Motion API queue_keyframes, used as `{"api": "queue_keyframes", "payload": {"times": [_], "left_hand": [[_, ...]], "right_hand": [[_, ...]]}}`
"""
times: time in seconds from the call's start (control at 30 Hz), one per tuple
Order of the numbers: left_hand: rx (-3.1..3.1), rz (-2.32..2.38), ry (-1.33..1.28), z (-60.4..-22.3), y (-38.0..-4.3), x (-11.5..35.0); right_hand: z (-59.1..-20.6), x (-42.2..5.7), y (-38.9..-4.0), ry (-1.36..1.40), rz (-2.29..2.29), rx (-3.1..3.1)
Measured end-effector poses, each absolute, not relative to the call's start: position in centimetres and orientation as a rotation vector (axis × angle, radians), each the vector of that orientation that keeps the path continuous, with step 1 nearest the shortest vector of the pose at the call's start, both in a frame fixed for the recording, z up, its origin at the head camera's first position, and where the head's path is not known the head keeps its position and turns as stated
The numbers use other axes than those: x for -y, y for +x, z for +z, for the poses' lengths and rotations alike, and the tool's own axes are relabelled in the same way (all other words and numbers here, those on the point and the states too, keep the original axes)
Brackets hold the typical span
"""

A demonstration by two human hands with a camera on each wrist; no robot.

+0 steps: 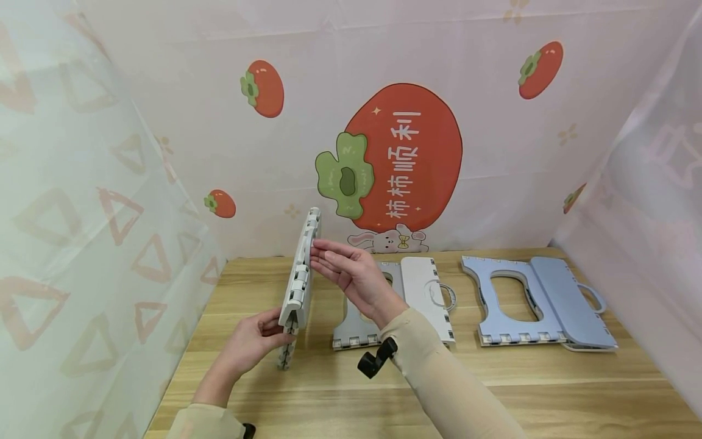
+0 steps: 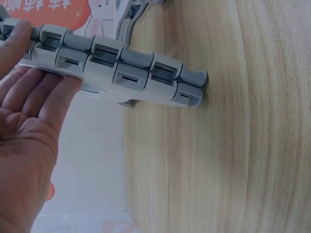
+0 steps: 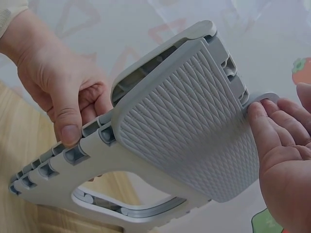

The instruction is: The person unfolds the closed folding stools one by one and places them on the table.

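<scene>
Folded stool sits between both hands, long edge sloping up and away from left hand, which pinches its near end; right hand, fingers loosely extended, touches its far end.

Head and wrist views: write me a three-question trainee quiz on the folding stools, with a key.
1. Count: how many stools lie flat on the table?

2. Choose: which view shows the textured panel of the held stool?
A) head
B) left wrist
C) right wrist

3. True or false: the left grip clasps the held stool's edge between thumb and fingers.

Key
1. Two: the blue stool at the right, and the grey-and-white stool partly hidden by the right grip.
2. C
3. True
</scene>
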State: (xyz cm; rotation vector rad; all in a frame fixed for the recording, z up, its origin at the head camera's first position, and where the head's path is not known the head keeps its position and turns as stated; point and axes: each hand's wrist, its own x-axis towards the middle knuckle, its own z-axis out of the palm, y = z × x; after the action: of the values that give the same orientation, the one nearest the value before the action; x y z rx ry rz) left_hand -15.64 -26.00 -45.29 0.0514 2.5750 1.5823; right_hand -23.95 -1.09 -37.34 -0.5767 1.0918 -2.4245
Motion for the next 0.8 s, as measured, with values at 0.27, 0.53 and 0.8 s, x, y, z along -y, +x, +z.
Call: {"api": "queue_keyframes", "payload": {"times": [0.27, 0.53, 0.8], "left_hand": [[-2.550, 1.601, 0.023, -45.25, -15.73, 25.73], [-2.552, 1.613, 0.026, -45.26, -15.61, 25.72], [-2.570, 1.624, 0.010, -45.33, -15.55, 25.26]], "right_hand": [[-37.21, 1.07, -23.99, -0.550, -2.412, -1.114], [-36.93, 1.13, -23.97, -0.563, -2.394, -1.115], [-36.66, 1.19, -23.98, -0.577, -2.379, -1.115]]}}
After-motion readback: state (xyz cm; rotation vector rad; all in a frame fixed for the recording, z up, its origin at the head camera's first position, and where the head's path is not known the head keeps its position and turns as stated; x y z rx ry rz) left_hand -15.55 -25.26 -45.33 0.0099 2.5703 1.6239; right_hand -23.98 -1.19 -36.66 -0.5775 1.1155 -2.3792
